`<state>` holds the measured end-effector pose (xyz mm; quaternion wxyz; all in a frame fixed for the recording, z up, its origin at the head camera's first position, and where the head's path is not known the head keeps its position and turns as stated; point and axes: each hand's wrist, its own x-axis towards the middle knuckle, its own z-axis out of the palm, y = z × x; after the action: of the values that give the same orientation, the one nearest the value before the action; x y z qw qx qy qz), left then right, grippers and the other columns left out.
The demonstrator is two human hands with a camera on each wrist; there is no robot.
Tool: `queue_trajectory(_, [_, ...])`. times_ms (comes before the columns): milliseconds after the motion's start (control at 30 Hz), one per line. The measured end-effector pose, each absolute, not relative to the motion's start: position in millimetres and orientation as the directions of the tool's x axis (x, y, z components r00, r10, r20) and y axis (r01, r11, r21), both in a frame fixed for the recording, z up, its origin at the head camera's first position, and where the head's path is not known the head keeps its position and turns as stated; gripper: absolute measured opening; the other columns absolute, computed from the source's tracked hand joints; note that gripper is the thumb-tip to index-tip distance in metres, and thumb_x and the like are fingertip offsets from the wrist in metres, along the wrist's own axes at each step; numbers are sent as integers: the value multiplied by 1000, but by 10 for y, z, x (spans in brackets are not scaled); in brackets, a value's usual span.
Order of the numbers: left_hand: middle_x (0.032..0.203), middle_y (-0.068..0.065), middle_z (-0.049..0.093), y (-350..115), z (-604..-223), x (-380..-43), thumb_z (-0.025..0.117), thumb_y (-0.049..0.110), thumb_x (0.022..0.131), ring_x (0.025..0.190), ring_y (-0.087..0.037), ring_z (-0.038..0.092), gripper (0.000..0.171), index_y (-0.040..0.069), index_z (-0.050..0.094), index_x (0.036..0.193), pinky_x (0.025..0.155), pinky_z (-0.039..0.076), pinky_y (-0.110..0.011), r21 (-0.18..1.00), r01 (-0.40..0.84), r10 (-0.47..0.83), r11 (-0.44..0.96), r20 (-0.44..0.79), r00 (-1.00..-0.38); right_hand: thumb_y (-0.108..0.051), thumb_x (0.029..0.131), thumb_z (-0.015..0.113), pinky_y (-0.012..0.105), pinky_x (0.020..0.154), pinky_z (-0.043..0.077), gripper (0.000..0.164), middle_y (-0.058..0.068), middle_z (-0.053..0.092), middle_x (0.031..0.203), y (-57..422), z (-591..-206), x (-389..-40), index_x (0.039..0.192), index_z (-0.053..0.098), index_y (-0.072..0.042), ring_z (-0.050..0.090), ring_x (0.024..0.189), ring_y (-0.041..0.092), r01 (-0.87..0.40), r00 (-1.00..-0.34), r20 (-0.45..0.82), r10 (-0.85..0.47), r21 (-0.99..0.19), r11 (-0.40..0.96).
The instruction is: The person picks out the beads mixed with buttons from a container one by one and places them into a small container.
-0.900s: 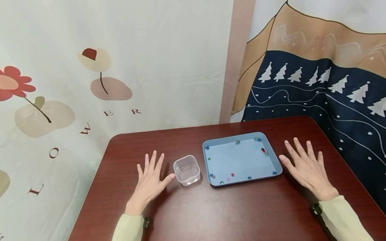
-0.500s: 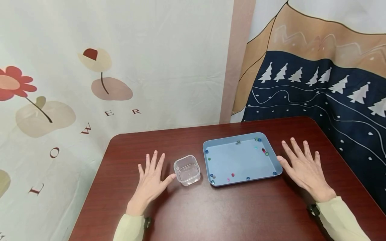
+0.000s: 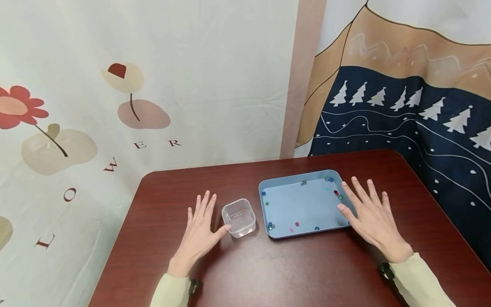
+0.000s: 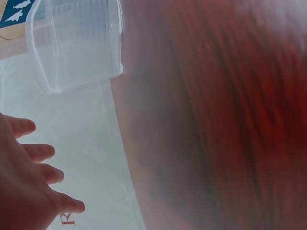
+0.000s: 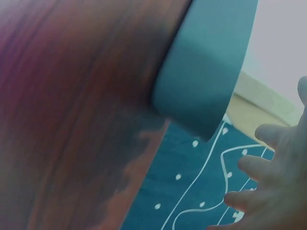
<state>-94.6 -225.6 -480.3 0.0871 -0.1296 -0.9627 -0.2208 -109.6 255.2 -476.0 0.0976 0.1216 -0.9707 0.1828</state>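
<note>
My left hand [image 3: 199, 234] is held with fingers spread just left of a small clear plastic container [image 3: 239, 218]. Its thumb overlaps the container's near-left rim in the head view; whether they touch I cannot tell. In the left wrist view the fingers [image 4: 41, 152] are apart from the container [image 4: 76, 45]. A shallow light-blue tray [image 3: 303, 204] holds several small coloured round beads, mostly along its edges. My right hand [image 3: 372, 219] is over the tray's right edge, fingers spread and holding nothing. In the right wrist view it shows beside the tray's wall [image 5: 206, 67].
Container and tray stand side by side on a dark red-brown wooden table [image 3: 245, 273]. A pale printed curtain [image 3: 215, 85] hangs behind it, and a dark-blue cloth with white trees [image 3: 376, 119] hangs at the back right.
My right hand has moved left, from beside the tray to over its right edge. The left hand has shifted right towards the container. A blue bead has rolled into the tray's near-left corner.
</note>
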Motion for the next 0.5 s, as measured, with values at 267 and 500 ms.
queue_trajectory(267, [172,-11,21,-2092,-4816,-966,73,61,86,157,-41,14,105,10,26,165,119,13,-76,441,325,258,836,207,-944,-49,100,60,83,114,9,75,17,22,170,2281,-4738,-1112,164,33,-19,7,156,48,-337,-931,267,-249,-364,869])
queue_trajectory(500, [170,-12,25,-1983,-4850,-983,73,68,83,156,-41,20,110,7,29,163,118,14,-77,452,329,276,829,182,-944,-49,101,59,78,118,7,75,16,25,169,2087,-4745,-1123,165,30,-21,9,157,46,-403,-908,294,-299,-415,816])
